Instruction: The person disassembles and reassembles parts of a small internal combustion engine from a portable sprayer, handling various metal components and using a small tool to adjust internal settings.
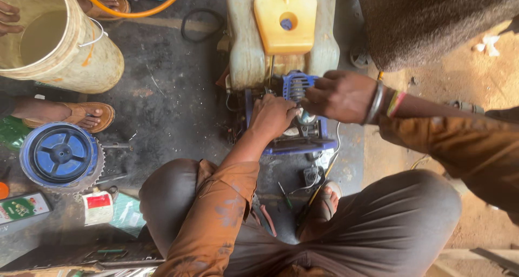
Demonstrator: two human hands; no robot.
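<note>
A grimy sprayer tank (pixel 246 44) with a yellow cap plate (pixel 285 18) lies on the dark floor (pixel 167 98), and a small blue engine (pixel 294 127) sits at its near end, between the person's knees. The left hand (pixel 273 116) rests curled on the engine's top, fingers bent together, though what they clasp is hidden. The right hand (pixel 339 95), wearing wrist bangles, pinches the blue finned part (pixel 295 85) just beside it, fingertips pressed against it.
</note>
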